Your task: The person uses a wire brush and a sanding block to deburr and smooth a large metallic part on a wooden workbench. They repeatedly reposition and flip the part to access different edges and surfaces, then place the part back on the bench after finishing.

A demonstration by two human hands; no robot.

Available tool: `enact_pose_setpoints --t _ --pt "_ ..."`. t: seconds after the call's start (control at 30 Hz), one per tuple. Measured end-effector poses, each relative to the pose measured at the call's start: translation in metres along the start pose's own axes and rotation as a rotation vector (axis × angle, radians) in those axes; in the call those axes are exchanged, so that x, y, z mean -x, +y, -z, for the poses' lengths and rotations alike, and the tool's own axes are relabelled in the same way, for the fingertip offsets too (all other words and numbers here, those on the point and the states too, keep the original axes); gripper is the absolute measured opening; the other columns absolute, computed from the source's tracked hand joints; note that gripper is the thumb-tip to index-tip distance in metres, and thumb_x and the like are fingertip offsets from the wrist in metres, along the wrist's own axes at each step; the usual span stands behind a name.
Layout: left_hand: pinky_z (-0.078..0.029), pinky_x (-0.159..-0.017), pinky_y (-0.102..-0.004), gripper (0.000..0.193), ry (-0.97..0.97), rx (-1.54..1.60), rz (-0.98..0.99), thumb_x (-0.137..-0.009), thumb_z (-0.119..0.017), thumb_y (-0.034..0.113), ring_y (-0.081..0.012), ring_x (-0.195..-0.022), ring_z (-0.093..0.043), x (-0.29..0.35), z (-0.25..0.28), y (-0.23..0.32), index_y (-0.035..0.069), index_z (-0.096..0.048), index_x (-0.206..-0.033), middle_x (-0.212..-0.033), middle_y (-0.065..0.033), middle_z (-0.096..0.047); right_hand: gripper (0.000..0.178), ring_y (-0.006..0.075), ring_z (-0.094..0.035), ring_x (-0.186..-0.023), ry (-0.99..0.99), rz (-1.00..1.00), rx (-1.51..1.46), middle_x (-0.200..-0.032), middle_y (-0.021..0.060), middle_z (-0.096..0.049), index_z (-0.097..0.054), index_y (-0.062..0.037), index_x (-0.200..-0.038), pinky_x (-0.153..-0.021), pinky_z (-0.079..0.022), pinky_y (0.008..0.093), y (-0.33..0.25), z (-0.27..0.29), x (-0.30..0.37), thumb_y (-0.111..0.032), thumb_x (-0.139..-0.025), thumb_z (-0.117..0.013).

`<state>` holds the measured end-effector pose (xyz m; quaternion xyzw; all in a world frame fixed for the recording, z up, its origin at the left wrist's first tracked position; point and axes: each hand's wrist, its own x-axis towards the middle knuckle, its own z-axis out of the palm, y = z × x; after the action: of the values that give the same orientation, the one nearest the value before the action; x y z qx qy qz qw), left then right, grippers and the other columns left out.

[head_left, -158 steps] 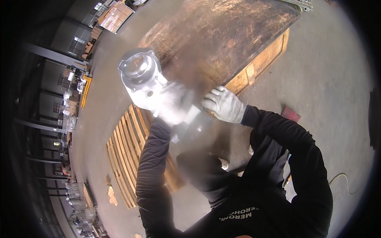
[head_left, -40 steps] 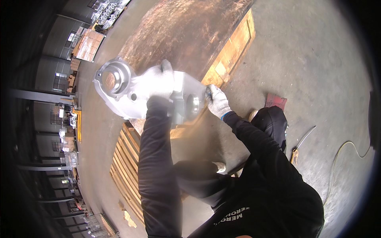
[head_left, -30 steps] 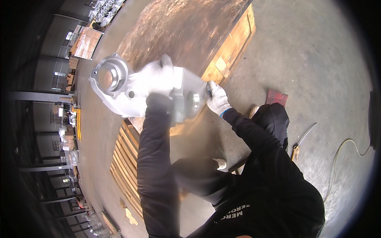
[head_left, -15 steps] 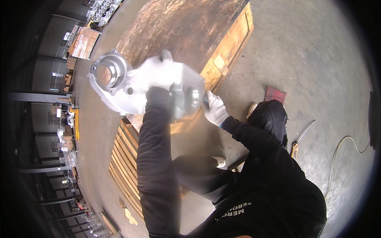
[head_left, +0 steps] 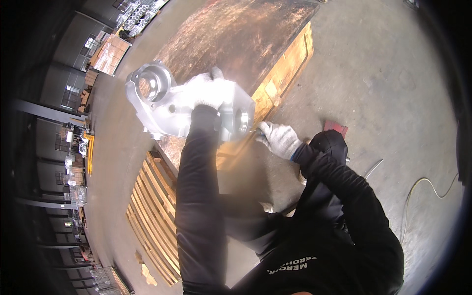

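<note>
A large silver metal casting (head_left: 169, 110) is held up at the near end of a wooden-topped bench. It has a round flanged opening at its left end and a smaller shiny bore at its right. Over its middle lies my left hand (head_left: 205, 89), in a pale glove washed out by glare, gripping it. My right hand (head_left: 281, 139), in a grey-white glove with a blue cuff edge, is just off the casting's right end. Its fingers are curled together, and whatever they hold is too small to make out.
The worn wooden bench (head_left: 231, 39) stretches away beyond the casting. Wooden slats (head_left: 152, 216) lie on the floor at lower left. A red piece (head_left: 336, 128) lies near my knee, and a thin hose (head_left: 418, 184) curves across the floor at right. Wrapped boxes (head_left: 110, 54) stand far left.
My right hand has drawn back slightly from the casting's right end. The casting and my left hand sit a little further right in view, as the whole view has shifted.
</note>
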<state>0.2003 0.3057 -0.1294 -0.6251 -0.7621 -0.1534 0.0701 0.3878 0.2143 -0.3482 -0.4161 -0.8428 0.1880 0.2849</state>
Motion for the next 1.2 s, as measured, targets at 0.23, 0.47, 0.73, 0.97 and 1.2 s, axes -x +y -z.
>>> enact_pose_setpoints --t 0.23,0.47,0.73,0.97,1.2 --pt "-0.054 -0.097 -0.0521 0.069 -0.082 -0.031 0.014 -0.106 -0.039 0.056 -0.0451 -0.099 -0.074 -0.002 0.005 0.001 0.002 -0.082 -0.098 -0.099 -0.0251 -0.078 0.034 0.0331 -0.074 -0.071 -0.063 0.203 0.188 -0.077 0.009 -0.071 -0.064 -0.0149 -0.127 -0.059 -0.054 0.0502 -0.006 0.051 -0.044 -0.022 -0.094 -0.064" --pt "-0.056 -0.091 -0.0516 0.065 -0.048 -0.036 -0.043 -0.106 -0.04 0.055 -0.0431 -0.093 -0.075 -0.006 -0.004 -0.007 0.006 -0.082 -0.096 -0.094 -0.022 -0.078 0.022 0.0377 -0.073 -0.08 -0.032 0.147 0.085 -0.09 0.0129 -0.073 -0.067 -0.0143 -0.117 -0.068 -0.058 0.0496 0.006 0.039 -0.041 -0.031 -0.102 -0.069" --pt "-0.056 -0.092 -0.0497 0.062 -0.014 -0.089 -0.018 -0.106 -0.043 0.055 -0.041 -0.093 -0.076 -0.003 -0.004 -0.005 0.008 -0.082 -0.096 -0.092 -0.0201 -0.079 0.02 0.037 -0.075 -0.08 -0.163 0.08 0.184 -0.086 0.0143 -0.075 -0.07 -0.0137 -0.109 -0.07 -0.059 0.0489 0.02 0.02 -0.031 -0.032 -0.101 -0.069" --pt "-0.048 -0.107 -0.0568 0.057 -0.161 0.146 -0.041 -0.108 -0.048 0.055 -0.0404 -0.11 -0.073 0.033 0.012 -0.012 0.008 -0.08 -0.108 -0.105 -0.0183 -0.08 0.032 0.043 -0.074 -0.089 -0.003 -0.194 -0.125 -0.094 0.0207 -0.076 -0.068 -0.0111 -0.114 -0.08 -0.059 0.0548 0.016 0.02 0.004 -0.039 -0.101 -0.065" --pt "-0.052 -0.092 -0.0464 0.03 -0.008 0.157 -0.496 -0.099 -0.066 0.027 -0.0356 -0.096 -0.068 0.097 0.036 -0.037 0.004 -0.076 -0.082 -0.09 -0.0152 -0.074 0.037 0.034 -0.074 -0.092 0.118 -0.382 -0.418 -0.099 0.0201 -0.074 -0.065 -0.0034 -0.12 -0.081 -0.058 0.0447 0.016 -0.033 0.024 -0.035 -0.102 -0.073"
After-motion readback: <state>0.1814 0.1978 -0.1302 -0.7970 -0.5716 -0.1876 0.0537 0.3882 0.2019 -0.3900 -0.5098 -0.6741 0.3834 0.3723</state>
